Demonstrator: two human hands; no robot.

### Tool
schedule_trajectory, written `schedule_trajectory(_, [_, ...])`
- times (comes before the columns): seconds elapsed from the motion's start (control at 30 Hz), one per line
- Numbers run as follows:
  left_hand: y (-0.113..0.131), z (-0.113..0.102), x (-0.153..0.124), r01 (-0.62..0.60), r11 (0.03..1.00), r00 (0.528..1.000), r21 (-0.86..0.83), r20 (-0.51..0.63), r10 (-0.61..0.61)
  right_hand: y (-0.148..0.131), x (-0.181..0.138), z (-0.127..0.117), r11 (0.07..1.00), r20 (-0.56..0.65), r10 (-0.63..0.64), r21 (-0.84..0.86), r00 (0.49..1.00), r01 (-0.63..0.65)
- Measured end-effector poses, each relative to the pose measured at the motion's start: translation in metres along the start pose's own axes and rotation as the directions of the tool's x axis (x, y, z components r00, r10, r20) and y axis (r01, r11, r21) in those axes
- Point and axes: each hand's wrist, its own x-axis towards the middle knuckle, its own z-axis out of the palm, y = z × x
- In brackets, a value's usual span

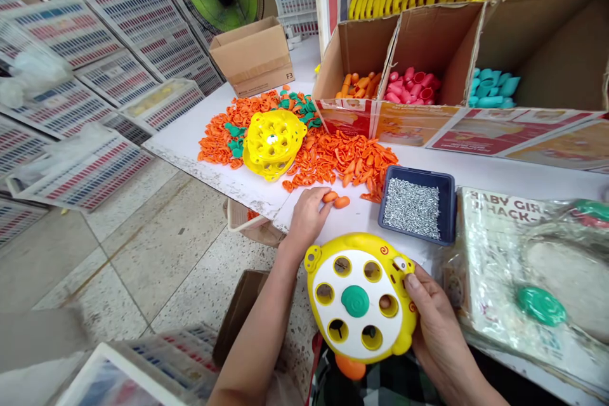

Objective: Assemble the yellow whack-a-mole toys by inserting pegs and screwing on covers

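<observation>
Gripping a round yellow-and-white plastic toy point(366, 285) by its rim, the right hand point(435, 317) is working well apart from the left hand point(307, 219) — which is touching a small orange plastic peg point(329, 196) on the white worktop point(228, 184).

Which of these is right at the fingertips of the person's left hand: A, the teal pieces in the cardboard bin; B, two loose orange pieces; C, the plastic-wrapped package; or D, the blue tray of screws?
B. The fingers of the left hand reach two loose orange pieces, while the blue tray of screws sits farther right.
</observation>
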Motion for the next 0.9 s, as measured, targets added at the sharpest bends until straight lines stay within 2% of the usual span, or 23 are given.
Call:
schedule_trajectory(0.3, [0.006,0.005,-0.006,-0.025,0.999,1.0,-0.032,0.011,0.025,-0.001,-0.002,0.002,1.0,-0.009,0.015,0.01,1.0,-0.015])
schedule_trajectory(0.43, [-0.017,-0.019,-0.013,0.068,0.998,0.992,0.002,-0.109,-0.068,0.003,0.001,-0.007,0.999,-0.007,0.044,-0.02,0.999,-0.044])
schedule_trajectory(0.57, [-0.046,-0.043,-0.009,0.204,0.978,0.952,0.044,-0.244,-0.188,0.005,0.004,-0.011,0.999,-0.033,0.052,-0.004,0.998,-0.052])
schedule_trajectory(0.73, [-0.061,-0.039,0.004,0.203,0.979,0.958,0.024,-0.213,-0.193,0.002,0.002,-0.005,0.999,-0.051,0.053,0.016,0.997,-0.052])
schedule_trajectory(0.9, [-0.07,-0.042,0.001,0.271,0.96,0.935,-0.078,-0.215,-0.281,0.002,0.001,-0.004,0.999,-0.012,0.047,0.023,0.999,-0.046])
